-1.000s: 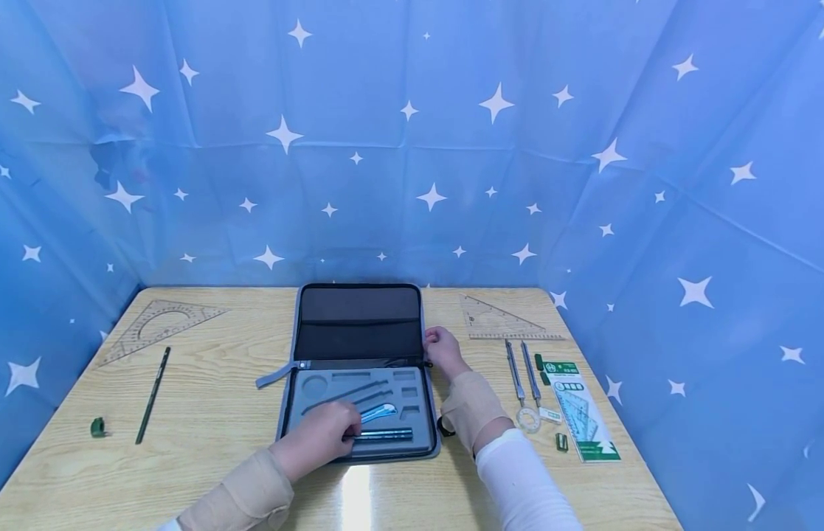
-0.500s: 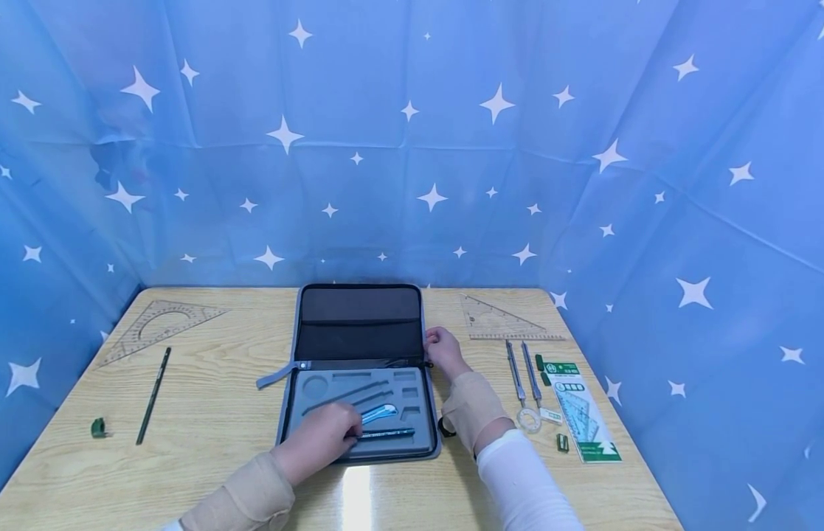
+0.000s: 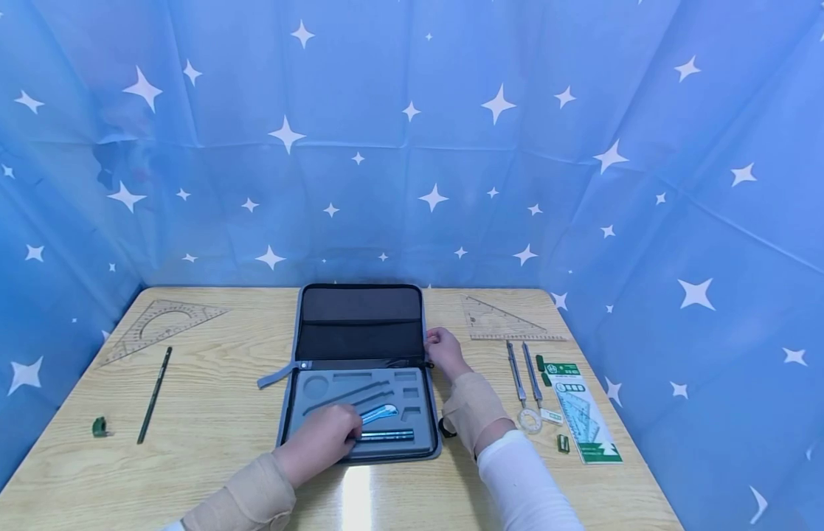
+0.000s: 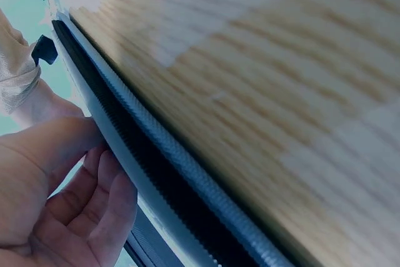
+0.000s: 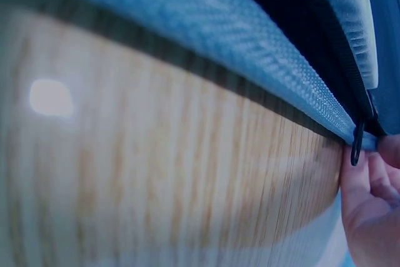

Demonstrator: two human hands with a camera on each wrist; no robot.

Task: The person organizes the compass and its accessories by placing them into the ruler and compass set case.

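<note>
An unfolded zip case (image 3: 358, 457) lies on the table, with a grey foam tray (image 3: 312, 402) in its lower half. My left hand (image 3: 325, 435) reaches over the front of the tray, its curled fingers at the left end of the dark green pencils (image 3: 388, 435). In the left wrist view the fingertips are hidden behind the case rim (image 4: 125, 148). A light blue utility knife (image 3: 380, 414) rests in the tray just beyond the pencils. At the right side, my right hand (image 3: 445, 350) pinches the edge of the lid (image 3: 358, 339), beside the black zip pull (image 5: 357, 145).
To the left are a triangle ruler (image 3: 139, 335), a pencil (image 3: 154, 394) and a small green object (image 3: 99, 427). A second triangle (image 3: 494, 324), a pair of compasses (image 3: 516, 372), an eraser (image 3: 551, 417), a green sharpener (image 3: 563, 443) and a printed packet (image 3: 584, 420) lie right.
Both hands stay in nearly the same places. The pencils under the left hand shift slightly: half a second ago they look like one bar, now two lie side by side.
</note>
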